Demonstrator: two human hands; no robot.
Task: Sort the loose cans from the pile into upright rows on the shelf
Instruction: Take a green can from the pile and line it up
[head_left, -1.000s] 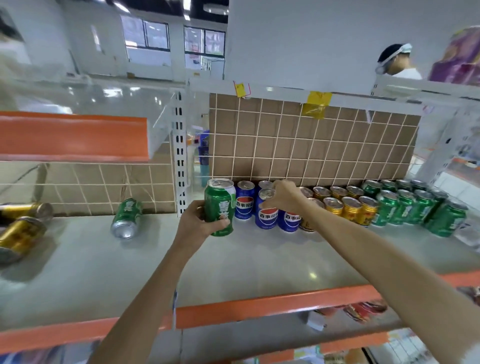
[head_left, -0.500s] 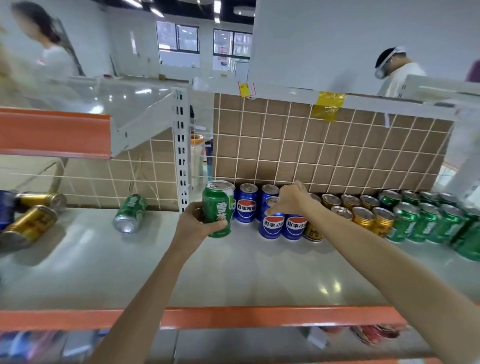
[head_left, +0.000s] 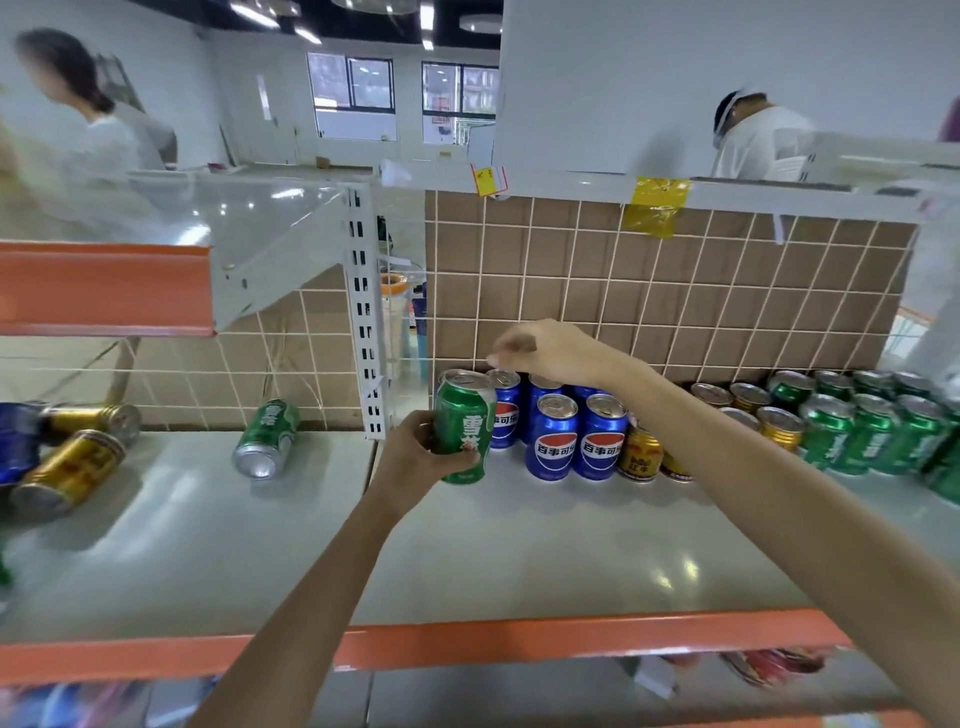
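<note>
On the grey shelf (head_left: 519, 561) with its orange front lip, the left hand (head_left: 415, 457) grips a green can (head_left: 464, 426) round its lower body, fingers curled across the front; the can stands upright, long axis vertical and top rim up, at the left end of the rows just beside the blue cans (head_left: 574, 439). Whether its base touches the shelf is hard to tell, since the hand covers part of it. The right hand (head_left: 545, 351) hovers above the blue cans holding nothing, fingers loosely curled and blurred by motion (the fingertips cannot be made out singly). The right forearm crosses in front of the rows and hides part of the gold cans (head_left: 639, 457) behind it; further right stand the green cans in rows (head_left: 872, 436), the last ones cut off by the frame edge.

To the left, beyond the white upright post (head_left: 366, 312), a loose green can (head_left: 266, 439) lies on its side, its long axis running near to far, one end facing the viewer. At the far left edge two gold cans on their sides (head_left: 72, 470) lie with a blue one, which is cut off. A brown tiled back panel (head_left: 675, 291) rises behind the rows. Two people stand beyond the shelving, blurred.
</note>
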